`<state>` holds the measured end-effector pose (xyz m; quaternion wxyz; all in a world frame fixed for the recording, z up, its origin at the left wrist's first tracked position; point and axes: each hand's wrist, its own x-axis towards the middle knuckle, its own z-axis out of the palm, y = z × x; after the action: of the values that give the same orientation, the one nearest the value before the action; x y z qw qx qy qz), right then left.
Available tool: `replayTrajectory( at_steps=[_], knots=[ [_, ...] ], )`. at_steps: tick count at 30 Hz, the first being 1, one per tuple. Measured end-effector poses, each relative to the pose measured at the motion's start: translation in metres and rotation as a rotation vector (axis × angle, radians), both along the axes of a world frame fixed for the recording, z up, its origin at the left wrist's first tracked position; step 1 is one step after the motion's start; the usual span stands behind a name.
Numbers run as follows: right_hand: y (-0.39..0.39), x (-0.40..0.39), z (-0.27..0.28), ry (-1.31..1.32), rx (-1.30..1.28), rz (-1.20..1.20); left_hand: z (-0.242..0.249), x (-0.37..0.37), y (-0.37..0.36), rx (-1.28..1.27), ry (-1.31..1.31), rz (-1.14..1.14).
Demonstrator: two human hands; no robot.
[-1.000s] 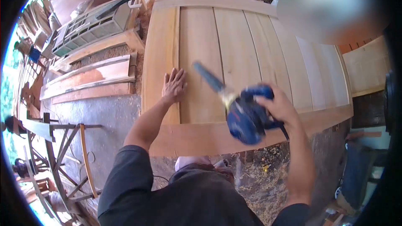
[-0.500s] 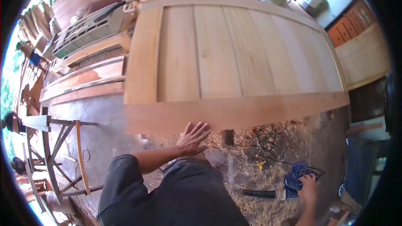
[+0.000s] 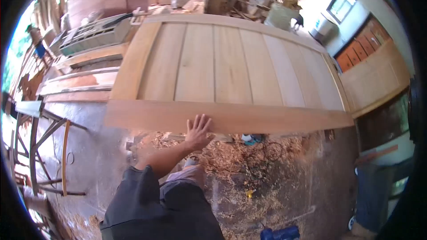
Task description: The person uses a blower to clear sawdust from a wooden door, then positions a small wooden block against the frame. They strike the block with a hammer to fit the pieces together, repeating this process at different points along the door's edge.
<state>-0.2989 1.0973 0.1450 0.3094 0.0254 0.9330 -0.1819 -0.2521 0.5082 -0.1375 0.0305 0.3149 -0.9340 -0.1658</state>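
A large pale wooden door panel [image 3: 231, 66], made of several vertical boards in a frame, fills the middle of the view. My left hand [image 3: 199, 132] lies with fingers spread on its near reddish-brown edge rail [image 3: 275, 118]. Nothing is gripped in it. At the bottom edge, part of a blue power blower [image 3: 280, 233] shows; its black nozzle is out of sight. My right hand is outside the view.
Wood shavings [image 3: 231, 160] and a dark cable [image 3: 267, 151] cover the floor below the panel. A wooden trestle [image 3: 33, 146] stands at left. Planks [image 3: 84, 80] lie behind it. Another wooden panel [image 3: 378, 75] leans at right, near a small yellow object [image 3: 249, 194] on the floor.
My view has shifted, and the blue blower has moved down and left to the bottom edge. My right hand, earlier on the blower, has left the view. My left hand stays at the panel's edge.
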Motion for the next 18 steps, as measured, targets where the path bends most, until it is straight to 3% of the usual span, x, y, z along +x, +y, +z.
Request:
replayTrajectory(
  at_steps=[4,10,14,16,18],
  knots=[
    [-0.003,-0.021,-0.02,-0.079,-0.104,-0.07,0.007,-0.058,0.012,0.014,-0.038,-0.045],
    [-0.017,-0.093,-0.038,-0.107,-0.196,-0.183,0.01,-0.201,0.033,0.014,-0.06,-0.222],
    [-0.038,-0.215,-0.042,0.086,-0.035,-0.154,0.008,-0.332,0.015,0.081,-0.024,-0.316],
    [-0.049,-0.291,-0.032,0.215,0.196,-0.113,-0.001,-0.399,-0.006,0.07,-0.036,-0.212],
    [-0.079,-0.372,-0.018,0.447,0.152,-0.019,-0.014,-0.465,-0.034,0.034,-0.027,-0.071]
  ],
)
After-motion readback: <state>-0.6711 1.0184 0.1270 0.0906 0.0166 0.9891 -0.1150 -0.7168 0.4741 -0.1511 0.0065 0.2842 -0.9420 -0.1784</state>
